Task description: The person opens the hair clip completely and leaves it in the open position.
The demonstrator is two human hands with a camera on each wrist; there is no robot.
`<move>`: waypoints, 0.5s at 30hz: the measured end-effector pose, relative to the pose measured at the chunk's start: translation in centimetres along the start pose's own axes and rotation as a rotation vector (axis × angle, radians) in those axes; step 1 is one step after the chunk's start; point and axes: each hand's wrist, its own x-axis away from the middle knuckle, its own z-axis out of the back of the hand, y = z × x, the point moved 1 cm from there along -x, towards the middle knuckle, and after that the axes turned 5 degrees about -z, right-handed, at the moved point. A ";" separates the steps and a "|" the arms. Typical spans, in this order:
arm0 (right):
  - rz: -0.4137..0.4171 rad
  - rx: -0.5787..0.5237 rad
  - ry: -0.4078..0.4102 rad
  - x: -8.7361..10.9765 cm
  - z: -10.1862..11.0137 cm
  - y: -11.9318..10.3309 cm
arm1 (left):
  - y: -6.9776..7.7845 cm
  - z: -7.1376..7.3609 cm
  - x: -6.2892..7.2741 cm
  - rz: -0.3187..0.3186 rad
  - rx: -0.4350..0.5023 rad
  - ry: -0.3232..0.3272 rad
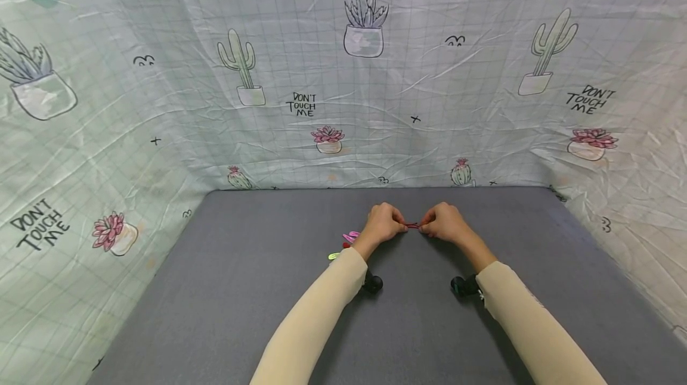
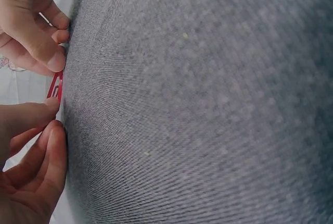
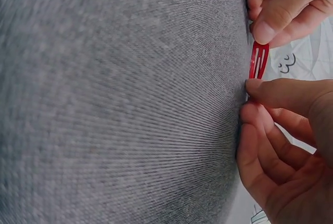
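A red snap hair clip (image 1: 412, 226) is stretched between the two hands, just over the grey table. My left hand (image 1: 382, 223) pinches one end of it between thumb and fingers. The other end is pinched by my right hand (image 1: 445, 222). In the right wrist view the slotted middle of the clip (image 3: 258, 60) shows between the fingertips, while both ends are covered. The left wrist view also shows the red clip (image 2: 55, 86) between both hands' fingertips. Beside the left forearm lie pink clips (image 1: 351, 236), a red item (image 1: 346, 245) and a yellow-green clip (image 1: 333, 256), partly hidden by the sleeve.
The grey cloth-covered table (image 1: 231, 289) spreads beneath both arms. A printed cactus curtain (image 1: 300, 69) hangs behind it and along both sides. Dark round devices hang under the wrists, one at the left (image 1: 374, 283) and one at the right (image 1: 463, 286).
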 end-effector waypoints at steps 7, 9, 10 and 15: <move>0.005 0.033 -0.015 0.0 0.3 -0.2 | -0.1 0.2 0.0 -0.015 -0.009 -0.008; 0.001 0.044 -0.027 0.1 0.4 -0.3 | -0.1 0.3 0.1 -0.024 -0.009 -0.009; -0.002 0.049 -0.032 0.2 0.6 -0.3 | 0.0 0.3 0.2 -0.027 -0.012 -0.010; -0.002 0.060 -0.049 0.5 1.3 -0.8 | 0.2 1.1 0.7 -0.029 -0.037 -0.020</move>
